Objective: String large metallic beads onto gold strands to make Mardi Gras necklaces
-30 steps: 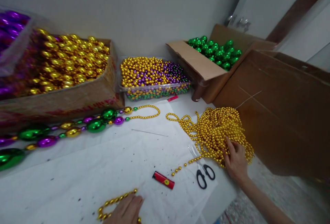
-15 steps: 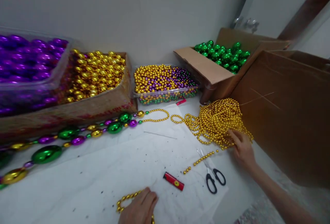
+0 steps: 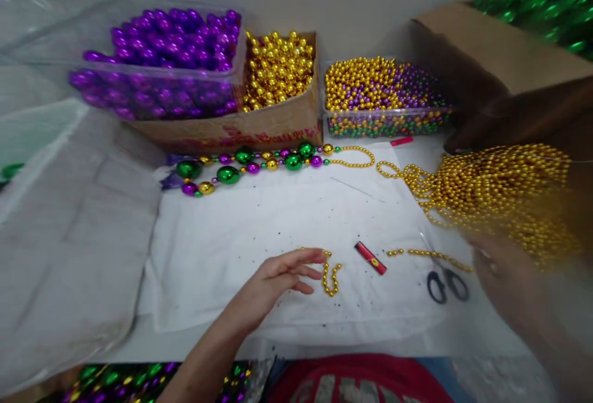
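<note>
My left hand (image 3: 290, 273) is over the white sheet, its fingers stretched out and apart. Its fingertips are at the upper end of a short gold bead strand (image 3: 330, 288), which curls in a U. My right hand (image 3: 498, 273), smeared by motion, is at the lower edge of a heap of gold bead strings (image 3: 495, 174); its fingers and anything in them are unclear. A thin line of gold beads (image 3: 433, 255) runs toward it across the scissors (image 3: 447, 282), which have black handles. Between my hands lies a red lighter (image 3: 370, 258).
A multicolour bead necklace (image 3: 252, 165) lies along the back. Behind it are a tub of purple beads (image 3: 171, 72), a carton of gold beads (image 3: 282, 112) and a tub of small mixed beads (image 3: 389, 115). A cardboard box (image 3: 500, 38) with green beads stands right. A thin needle-like piece (image 3: 356, 189) lies mid-sheet.
The view has turned left and down. My left hand has opened from its closed hold around the gold strand, which lies at its fingertips. My right hand remains by the heap, blurred.
</note>
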### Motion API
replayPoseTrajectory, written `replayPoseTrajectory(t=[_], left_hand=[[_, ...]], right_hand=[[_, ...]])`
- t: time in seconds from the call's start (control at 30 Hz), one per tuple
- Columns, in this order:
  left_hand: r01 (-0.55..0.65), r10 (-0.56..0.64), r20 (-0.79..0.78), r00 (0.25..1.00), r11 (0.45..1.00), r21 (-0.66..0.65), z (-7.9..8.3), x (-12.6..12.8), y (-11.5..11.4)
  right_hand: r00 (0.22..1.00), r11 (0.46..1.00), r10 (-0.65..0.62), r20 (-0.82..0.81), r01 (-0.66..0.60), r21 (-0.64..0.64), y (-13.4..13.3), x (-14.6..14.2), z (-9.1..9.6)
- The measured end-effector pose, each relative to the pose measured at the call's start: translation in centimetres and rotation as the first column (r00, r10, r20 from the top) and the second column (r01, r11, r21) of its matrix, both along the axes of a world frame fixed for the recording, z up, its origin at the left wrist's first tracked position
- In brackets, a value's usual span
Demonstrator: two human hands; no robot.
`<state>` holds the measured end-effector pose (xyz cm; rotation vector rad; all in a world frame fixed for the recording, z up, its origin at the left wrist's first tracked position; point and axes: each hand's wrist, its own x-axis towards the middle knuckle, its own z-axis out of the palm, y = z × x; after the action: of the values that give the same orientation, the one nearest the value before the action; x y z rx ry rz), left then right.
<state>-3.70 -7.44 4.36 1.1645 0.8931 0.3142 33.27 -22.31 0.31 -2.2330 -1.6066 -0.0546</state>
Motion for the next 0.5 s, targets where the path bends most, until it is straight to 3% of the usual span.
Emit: replayPoseTrajectory(t=[0.07, 0.17, 0.23, 0.3, 0.37, 0.4, 0.43, 0.5], left_hand=[[-0.061, 0.068, 0.074, 0.995, 0.994, -0.093, 1.1, -0.2, -0.2], [-0.113, 0.142, 0.143, 0.979, 0.974, -0.197, 2.0, 0.6, -0.6], [-0.146, 0.196, 0.191, 0.962, 0.958, -0.246, 1.8, 1.6, -0.9], [-0.201, 0.272, 0.236, 0.933, 0.937, -0.284, 1.1, 2.7, -1.1], [-0.275, 0.364, 0.267, 0.892, 0.907, -0.32, 0.3, 3.6, -1.2], [-0.308, 0.406, 0.278, 0.871, 0.89, -0.335, -0.1, 3.9, -1.2], [-0.336, 0.439, 0.284, 0.852, 0.876, -0.346, -0.4, 4.0, -1.2], [-0.375, 0.479, 0.287, 0.829, 0.858, -0.351, -0.8, 3.9, -1.3]], right_hand=[[0.959, 0.986, 0.162, -0.231, -0.165, 0.008, 1.6, -4.1, 0.3], [0.787, 0.973, 0.192, -0.586, -0.231, 0.008, 3.8, -9.9, 0.7], [0.594, 0.96, 0.157, -0.789, -0.281, -0.021, 4.9, -13.3, 0.8], [0.298, 0.914, 0.135, -0.945, -0.407, 0.002, 5.5, -16.2, 0.7], [-0.005, 0.868, 0.074, -0.997, -0.493, 0.067, 5.6, -18.3, 0.3], [-0.115, 0.854, 0.029, -0.993, -0.514, 0.084, 5.4, -18.9, 0.0], [-0.181, 0.852, -0.019, -0.983, -0.518, 0.079, 5.2, -19.3, -0.4], [-0.179, 0.866, -0.078, -0.981, -0.499, 0.023, 4.5, -19.1, -0.7]])
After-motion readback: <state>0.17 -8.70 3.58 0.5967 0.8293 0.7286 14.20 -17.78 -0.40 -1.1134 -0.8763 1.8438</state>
